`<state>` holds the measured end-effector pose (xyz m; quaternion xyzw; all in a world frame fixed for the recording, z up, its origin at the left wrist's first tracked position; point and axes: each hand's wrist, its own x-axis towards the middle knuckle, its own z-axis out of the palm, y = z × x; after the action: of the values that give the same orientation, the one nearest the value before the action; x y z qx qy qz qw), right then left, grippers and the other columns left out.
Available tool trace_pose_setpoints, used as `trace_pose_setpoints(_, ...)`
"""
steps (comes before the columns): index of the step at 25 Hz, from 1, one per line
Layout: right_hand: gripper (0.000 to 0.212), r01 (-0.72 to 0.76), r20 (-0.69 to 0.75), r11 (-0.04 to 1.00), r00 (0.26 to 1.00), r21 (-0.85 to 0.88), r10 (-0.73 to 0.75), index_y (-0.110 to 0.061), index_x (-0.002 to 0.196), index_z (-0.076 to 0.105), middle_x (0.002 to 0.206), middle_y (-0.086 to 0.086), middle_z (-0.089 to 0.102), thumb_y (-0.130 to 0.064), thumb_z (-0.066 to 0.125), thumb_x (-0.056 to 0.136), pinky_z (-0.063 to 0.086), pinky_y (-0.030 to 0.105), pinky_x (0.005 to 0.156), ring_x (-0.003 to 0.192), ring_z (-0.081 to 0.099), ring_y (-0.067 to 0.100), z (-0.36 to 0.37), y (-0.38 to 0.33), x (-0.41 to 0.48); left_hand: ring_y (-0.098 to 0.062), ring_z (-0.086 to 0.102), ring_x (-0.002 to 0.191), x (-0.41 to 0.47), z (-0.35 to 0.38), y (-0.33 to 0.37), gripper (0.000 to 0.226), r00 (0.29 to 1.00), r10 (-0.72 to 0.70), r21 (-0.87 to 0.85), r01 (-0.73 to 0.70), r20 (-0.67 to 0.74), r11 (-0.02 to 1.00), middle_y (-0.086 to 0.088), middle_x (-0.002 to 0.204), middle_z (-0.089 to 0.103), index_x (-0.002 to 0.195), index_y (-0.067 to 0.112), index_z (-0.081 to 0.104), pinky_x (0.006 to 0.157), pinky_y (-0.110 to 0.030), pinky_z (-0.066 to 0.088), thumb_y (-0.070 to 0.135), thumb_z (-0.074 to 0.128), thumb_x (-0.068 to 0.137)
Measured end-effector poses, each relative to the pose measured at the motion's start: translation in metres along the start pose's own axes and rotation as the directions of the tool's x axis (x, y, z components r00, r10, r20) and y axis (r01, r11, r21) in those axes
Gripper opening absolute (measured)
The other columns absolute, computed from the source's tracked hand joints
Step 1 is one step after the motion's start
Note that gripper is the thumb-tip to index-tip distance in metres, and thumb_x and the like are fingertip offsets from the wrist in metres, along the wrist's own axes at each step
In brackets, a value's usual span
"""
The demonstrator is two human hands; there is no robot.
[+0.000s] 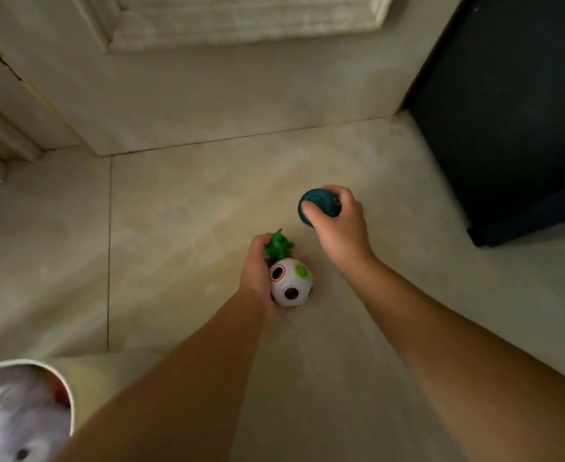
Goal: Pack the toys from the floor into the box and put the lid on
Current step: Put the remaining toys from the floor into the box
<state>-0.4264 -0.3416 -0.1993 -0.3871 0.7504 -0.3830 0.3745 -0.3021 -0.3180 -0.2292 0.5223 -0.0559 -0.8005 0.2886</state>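
My left hand (257, 268) holds two toys at once above the floor: a small green plastic figure (278, 244) at the fingertips and a white puzzle ball (291, 282) with coloured round holes against the palm. My right hand (339, 225) is closed over a dark teal ball (317, 203), up and to the right of the left hand. At the bottom left corner a white-rimmed box (62, 383) shows blurred toys inside, among them something white and something red. No lid is visible.
The floor is pale tile with a dark grout line (109, 248) running toward me. A dark blue cabinet or furniture block (514, 128) stands at the right. A wall with white trim (241, 25) closes the far side, and a door frame (4, 128) is at the left.
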Motion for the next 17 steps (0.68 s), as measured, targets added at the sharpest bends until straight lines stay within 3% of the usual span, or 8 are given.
trace_pose_setpoints(2, 0.037, -0.108, 0.048, 0.979, 0.994, 0.17, 0.102, -0.029, 0.115, 0.055, 0.113, -0.002, 0.058, -0.033, 0.068, 0.081, 0.053, 0.023, 0.076, 0.095, 0.062, 0.012, -0.016, 0.004, -0.043, -0.031, 0.061, 0.069, -0.019, 0.009, -0.011, 0.047, 1.0, -0.004, 0.028, 0.004, -0.006, 1.0, -0.02, 0.09, 0.065, 0.091, 0.009, 0.063, 0.063, -0.033, 0.053, 0.053, 0.052, 0.077)
trace_pose_setpoints(5, 0.026, -0.198, 0.014, 0.922, 0.979, 0.332, 0.205, -0.025, 0.105, 0.058, 0.101, -0.002, 0.066, -0.029, 0.067, 0.081, 0.056, 0.033, 0.081, 0.091, 0.066, 0.014, -0.041, 0.001, -0.098, -0.032, 0.066, 0.085, -0.055, 0.025, -0.031, 0.063, 0.996, 0.084, 0.185, -0.077, -0.032, 0.98, -0.019, 0.108, 0.07, 0.114, 0.009, 0.067, 0.077, -0.042, 0.054, 0.055, 0.059, 0.071)
trace_pose_setpoints(11, 0.013, -0.179, 0.001, 0.867, 0.979, 0.464, 0.202, -0.026, 0.094, 0.057, 0.101, 0.005, 0.066, -0.031, 0.061, 0.084, 0.056, 0.041, 0.085, 0.096, 0.068, 0.027, -0.07, -0.066, -0.186, -0.03, 0.07, 0.077, -0.175, 0.035, -0.023, 0.047, 0.978, 0.21, 0.369, -0.199, 0.01, 0.908, -0.012, 0.097, 0.075, 0.1, 0.017, 0.072, 0.085, -0.05, 0.055, 0.054, 0.063, 0.073)
trace_pose_setpoints(14, 0.014, -0.12, 0.084, 0.885, 0.992, 0.449, 0.093, -0.024, 0.099, 0.056, 0.103, 0.007, 0.066, -0.031, 0.058, 0.087, 0.058, 0.037, 0.075, 0.091, 0.069, 0.025, -0.06, -0.119, -0.24, -0.029, 0.068, 0.076, -0.253, 0.007, 0.005, 0.049, 0.954, 0.298, 0.446, -0.278, 0.026, 0.851, -0.015, 0.096, 0.074, 0.096, 0.019, 0.07, 0.086, -0.049, 0.055, 0.058, 0.064, 0.067)
trace_pose_setpoints(17, 0.021, -0.091, 0.347, 0.967, 0.938, 0.238, 0.003, -0.02, 0.107, 0.058, 0.098, 0.006, 0.066, -0.03, 0.059, 0.089, 0.06, 0.04, 0.074, 0.08, 0.067, 0.02, -0.036, -0.163, -0.297, -0.032, 0.067, 0.08, -0.331, -0.058, 0.034, 0.047, 0.948, 0.314, 0.516, -0.296, 0.056, 0.804, -0.021, 0.102, 0.073, 0.097, 0.017, 0.069, 0.091, -0.051, 0.052, 0.055, 0.064, 0.07)
